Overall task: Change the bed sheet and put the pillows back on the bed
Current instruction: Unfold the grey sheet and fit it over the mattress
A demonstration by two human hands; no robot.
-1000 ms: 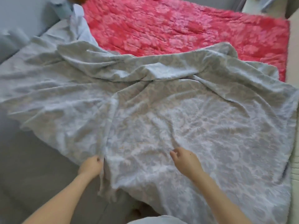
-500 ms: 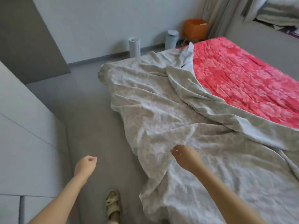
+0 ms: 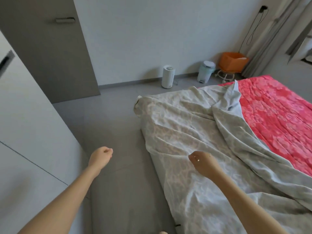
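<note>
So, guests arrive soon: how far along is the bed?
Done: the grey sheet lies rumpled over part of the red quilt. In hand: right hand curled over it, grip unclear; left hand empty. Left: spread it across; no pillows on it.

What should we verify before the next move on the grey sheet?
1. Left hand free: ok. It is curled, holds nothing and is over the floor.
2. Right hand gripping the grey sheet: cannot tell. Its fingers are curled just over the sheet.
3. Full coverage: not ok. The red quilted cover is bare on the far side.
4. Sheet flat: not ok. It is wrinkled, with one edge folded back.
5. Pillows at hand: cannot tell. None are in view.
</note>
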